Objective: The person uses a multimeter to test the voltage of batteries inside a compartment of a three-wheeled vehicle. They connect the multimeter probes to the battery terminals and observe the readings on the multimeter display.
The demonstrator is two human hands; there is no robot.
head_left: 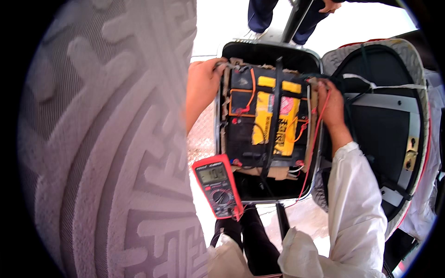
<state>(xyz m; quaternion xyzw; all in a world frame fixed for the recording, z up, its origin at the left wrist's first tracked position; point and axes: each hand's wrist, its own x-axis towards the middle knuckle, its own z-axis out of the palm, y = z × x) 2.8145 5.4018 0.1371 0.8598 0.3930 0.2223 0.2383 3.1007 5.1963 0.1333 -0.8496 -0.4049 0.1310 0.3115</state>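
Observation:
A pack of black batteries (241, 132) with yellow labels sits in an open black box (243, 189), a black strap (277, 88) running across it. At the pack's upper left corner, my left hand (204, 81) has its fingers pinched; what they hold is hidden. My right hand (332, 105) is closed at the upper right corner with a red test lead (315, 139) running from its fingers. That lead curves down along the box's right side toward a red multimeter (217, 186), which leans at the lower left edge of the box with its display lit.
Right of the box lies a padded seat with a black underside (371, 123), a white strip tied over it. A large patterned grey surface (116, 139) fills the left. Another person's legs (260, 16) and hand (330, 6) show beyond the box.

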